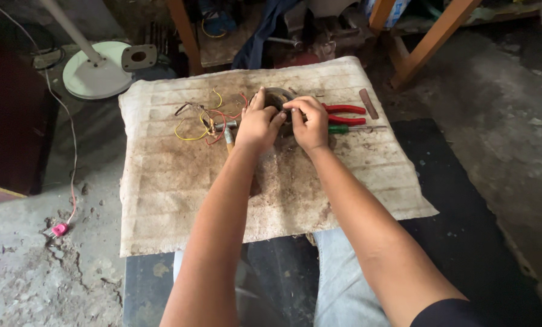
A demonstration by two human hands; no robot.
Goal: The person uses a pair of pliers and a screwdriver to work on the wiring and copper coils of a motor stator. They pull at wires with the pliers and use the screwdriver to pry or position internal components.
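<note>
A round dark metal motor part [278,97] sits at the far middle of a stained white cloth [180,200]. My left hand [257,126] grips its left side, thumb up along the rim. On its right side is my right hand [310,123], fingers curled over the top edge. Yellow and red wires [203,121] trail from the part to the left. Just right of my right hand lie red-handled pliers [344,114] and a green-handled screwdriver [349,129].
A white fan base [95,75] with its pole stands on the floor at the back left. Wooden table legs [431,42] and clutter are behind the cloth. A pink plug [59,229] on a cord lies on cracked concrete at left. A small brown bar [368,103] lies near the pliers.
</note>
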